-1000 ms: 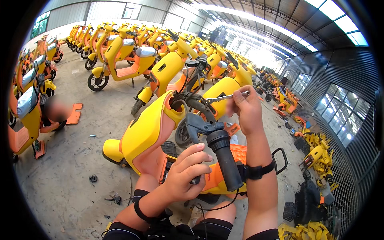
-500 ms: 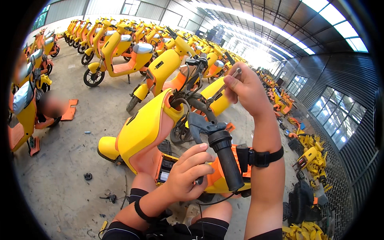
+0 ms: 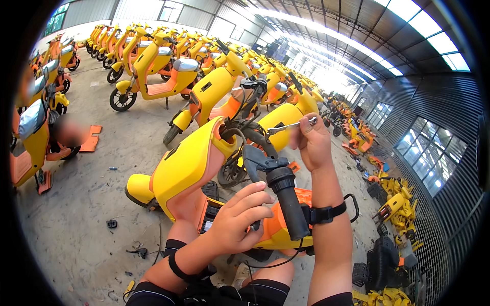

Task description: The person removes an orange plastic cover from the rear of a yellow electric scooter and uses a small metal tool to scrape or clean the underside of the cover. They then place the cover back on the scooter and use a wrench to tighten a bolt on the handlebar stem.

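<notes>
A yellow and orange scooter (image 3: 186, 158) stands in front of me, its handlebar turned so that the black rubber grip (image 3: 294, 211) points toward me. My left hand (image 3: 236, 220) is closed around the lower part of the black brake lever (image 3: 251, 166); the lever's tip shows below my fingers. Above the grip, my right hand (image 3: 313, 145) pinches a slim metal wrench (image 3: 290, 126). The wrench's far end reaches left, close to the handlebar's dark stem (image 3: 265, 145); whether it touches anything there I cannot tell.
Rows of yellow scooters (image 3: 148, 71) fill the hall behind. A black cable (image 3: 270, 265) loops below the grip. Small loose parts (image 3: 111, 224) lie on the concrete floor at left. Yellow and orange panels (image 3: 395, 199) are heaped along the right wall beside a black crate (image 3: 383, 257).
My right hand has come down, and the wrench has swung from steeply slanted to nearly level. My left hand stays at the brake lever.
</notes>
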The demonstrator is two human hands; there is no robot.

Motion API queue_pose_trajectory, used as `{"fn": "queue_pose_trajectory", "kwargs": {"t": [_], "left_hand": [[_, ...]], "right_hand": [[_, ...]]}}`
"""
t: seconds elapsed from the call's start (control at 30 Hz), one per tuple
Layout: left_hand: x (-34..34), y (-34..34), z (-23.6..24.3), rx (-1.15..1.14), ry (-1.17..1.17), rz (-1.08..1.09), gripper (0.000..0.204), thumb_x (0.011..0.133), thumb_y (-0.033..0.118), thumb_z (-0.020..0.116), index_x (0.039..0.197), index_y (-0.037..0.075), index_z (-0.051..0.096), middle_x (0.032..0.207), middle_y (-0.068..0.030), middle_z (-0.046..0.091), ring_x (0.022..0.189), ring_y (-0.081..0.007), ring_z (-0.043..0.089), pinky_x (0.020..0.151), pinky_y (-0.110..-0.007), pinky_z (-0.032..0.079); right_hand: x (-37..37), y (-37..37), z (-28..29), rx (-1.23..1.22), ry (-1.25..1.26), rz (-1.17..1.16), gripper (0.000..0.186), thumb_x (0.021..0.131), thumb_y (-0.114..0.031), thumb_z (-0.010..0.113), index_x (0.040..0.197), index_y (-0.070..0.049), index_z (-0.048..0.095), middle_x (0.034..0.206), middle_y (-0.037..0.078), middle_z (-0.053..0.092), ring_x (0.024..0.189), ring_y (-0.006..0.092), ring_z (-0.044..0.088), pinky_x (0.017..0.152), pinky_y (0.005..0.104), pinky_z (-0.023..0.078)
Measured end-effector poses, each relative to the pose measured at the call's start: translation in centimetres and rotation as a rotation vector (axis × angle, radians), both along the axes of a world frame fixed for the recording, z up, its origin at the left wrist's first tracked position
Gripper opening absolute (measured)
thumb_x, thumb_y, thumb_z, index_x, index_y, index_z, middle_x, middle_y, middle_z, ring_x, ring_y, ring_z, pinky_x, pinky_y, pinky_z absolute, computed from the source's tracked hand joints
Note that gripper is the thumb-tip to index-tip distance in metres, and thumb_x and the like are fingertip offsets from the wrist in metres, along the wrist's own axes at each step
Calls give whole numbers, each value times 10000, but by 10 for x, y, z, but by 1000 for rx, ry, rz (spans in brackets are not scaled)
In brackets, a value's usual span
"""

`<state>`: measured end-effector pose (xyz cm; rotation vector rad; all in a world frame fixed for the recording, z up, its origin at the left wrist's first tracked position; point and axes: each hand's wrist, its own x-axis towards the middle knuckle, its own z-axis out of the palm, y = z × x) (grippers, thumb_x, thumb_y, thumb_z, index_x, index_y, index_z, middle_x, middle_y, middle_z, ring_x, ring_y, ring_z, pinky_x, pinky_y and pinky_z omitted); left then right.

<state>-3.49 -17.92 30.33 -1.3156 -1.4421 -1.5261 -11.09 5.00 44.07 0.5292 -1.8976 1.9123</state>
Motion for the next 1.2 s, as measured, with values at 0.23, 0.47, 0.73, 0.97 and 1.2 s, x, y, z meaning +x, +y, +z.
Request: {"fn": "queue_pose_trajectory", "kwargs": {"t": [0.23,0.47,0.73,0.97,1.2], "left_hand": [[0,0,0,9,-1,-5,347,720,-87,635,1025,79,618,1164,-117,631,1263,-404,531,1062,-473,434],[-3,1,-2,28,3,-10,352,717,-81,630,1031,78,622,1168,-117,631,1267,-402,529,1061,-470,435],[-3,1,-1,50,0,-36,364,705,-96,618,1025,79,626,1167,-116,631,1270,-402,525,1062,-468,434],[-2,8,-3,113,-1,-41,349,694,-108,609,990,74,621,1152,-123,630,1260,-395,522,1075,-457,415],[-1,10,-5,157,3,-24,340,708,-115,607,998,65,607,1130,-121,619,1246,-394,518,1073,-473,404]], "right_hand": [[17,13,-33,-144,-119,-24,167,979,-192,674,953,-73,559,788,72,648,653,150,620,558,258,486],[26,14,-8,545,-114,-371,174,958,-178,693,892,-21,654,772,15,634,651,121,585,587,288,470],[26,-1,23,1226,252,-517,148,941,-165,653,903,-22,641,751,161,601,705,319,599,632,377,460],[20,1,-11,926,247,-513,197,960,-195,648,878,-15,647,646,124,590,585,217,582,571,347,455],[20,-1,-22,820,179,-516,248,1006,-199,608,854,-5,634,722,33,610,713,113,540,679,281,446]]}}
